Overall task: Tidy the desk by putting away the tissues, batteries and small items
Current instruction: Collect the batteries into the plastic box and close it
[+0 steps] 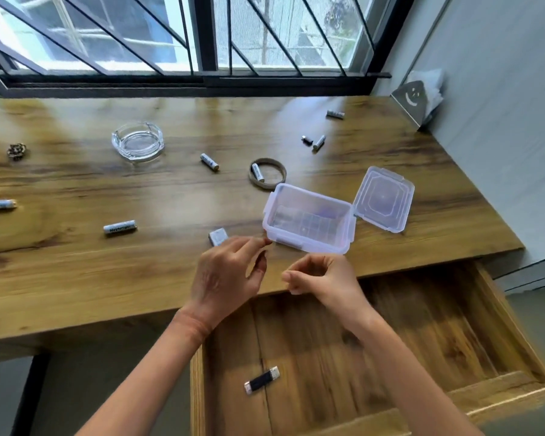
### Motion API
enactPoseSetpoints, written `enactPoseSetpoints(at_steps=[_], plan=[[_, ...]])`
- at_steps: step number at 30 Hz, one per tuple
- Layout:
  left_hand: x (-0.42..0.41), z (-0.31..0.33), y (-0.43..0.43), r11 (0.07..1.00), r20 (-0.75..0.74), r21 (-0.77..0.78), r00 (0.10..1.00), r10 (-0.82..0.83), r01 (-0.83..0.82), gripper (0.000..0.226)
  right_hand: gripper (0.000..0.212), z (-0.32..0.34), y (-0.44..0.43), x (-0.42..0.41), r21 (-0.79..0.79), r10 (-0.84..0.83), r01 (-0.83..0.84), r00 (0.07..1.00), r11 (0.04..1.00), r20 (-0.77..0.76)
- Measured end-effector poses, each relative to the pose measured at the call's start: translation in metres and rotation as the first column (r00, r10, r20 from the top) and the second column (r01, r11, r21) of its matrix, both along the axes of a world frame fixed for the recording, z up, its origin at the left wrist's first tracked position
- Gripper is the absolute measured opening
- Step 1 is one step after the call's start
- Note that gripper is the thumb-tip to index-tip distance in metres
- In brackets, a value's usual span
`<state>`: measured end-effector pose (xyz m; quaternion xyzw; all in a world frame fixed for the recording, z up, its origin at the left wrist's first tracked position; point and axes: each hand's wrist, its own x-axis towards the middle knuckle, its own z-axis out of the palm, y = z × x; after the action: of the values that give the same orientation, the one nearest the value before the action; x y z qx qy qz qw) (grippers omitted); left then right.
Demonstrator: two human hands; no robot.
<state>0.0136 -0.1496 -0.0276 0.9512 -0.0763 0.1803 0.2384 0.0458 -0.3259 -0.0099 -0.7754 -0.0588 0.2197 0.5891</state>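
**A:** Which containers are out?

**B:** A clear box (pixel 309 220) stands near the bench's (pixel 76 278) front edge, right of the middle. Its lid (pixel 383 199) is swung back toward the right edge. There are faint shapes through the bottom, but it's too blurred to tell if anything lies inside.

**A:** Others?

**B:** A glass dish (pixel 138 141) sits toward the back left. A drawer (pixel 422 325) is pulled out under the front edge, with a black stick (pixel 261 379) with pale ends on its floor, near the left side. In the far right corner a metal holder (pixel 411 99) keeps the tissues (pixel 431 86).

**A:** Batteries?

**B:** None that I can see in the box. One battery (pixel 257 172) lies inside a ring (pixel 267 174) just behind the box. The other batteries (pixel 209 161) are scattered loose from the left edge to the back right. A small grey block (pixel 217 236) lies near the front edge, just left of the box.

**A:** And the hands?

**B:** The left grip (pixel 230 275) is released, thumb and fingers apart, with its fingertips at the box's near left corner. The right grip (pixel 321 278) hovers over the front edge with fingers curled. I cannot tell whether it pinches anything.
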Motion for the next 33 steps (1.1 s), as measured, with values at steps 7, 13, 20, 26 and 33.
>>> enactPoseSetpoints(at_steps=[7, 13, 20, 26, 33], plan=[[0.095, 0.008, -0.022, 0.99, -0.052, 0.13, 0.997, 0.052, -0.045, 0.047, 0.014, 0.019, 0.001, 0.134, -0.003, -0.182, 0.189, 0.946, 0.982, 0.27], [0.133, -0.009, -0.033, 0.98, -0.063, 0.17, 0.991, 0.116, -0.104, 0.045, 0.024, -0.009, 0.009, 0.259, -0.441, 0.05, 0.248, 0.826, 0.863, 0.562], [0.134, -0.017, -0.04, 0.981, -0.019, 0.076, 0.984, 0.178, -0.176, 0.038, 0.031, -0.038, 0.039, 0.334, -0.779, 0.414, 0.178, 0.765, 0.601, 0.494], [0.127, -0.016, -0.044, 0.978, -0.011, 0.102, 0.983, 0.182, -0.18, 0.04, 0.028, -0.041, 0.048, 0.338, -0.758, 0.423, 0.282, 0.692, 0.588, 0.585], [0.113, -0.018, -0.045, 0.974, 0.023, 0.044, 0.975, 0.22, -0.221, 0.038, 0.021, -0.041, 0.043, 0.318, -0.682, 0.37, 0.302, 0.659, 0.666, 0.654]])
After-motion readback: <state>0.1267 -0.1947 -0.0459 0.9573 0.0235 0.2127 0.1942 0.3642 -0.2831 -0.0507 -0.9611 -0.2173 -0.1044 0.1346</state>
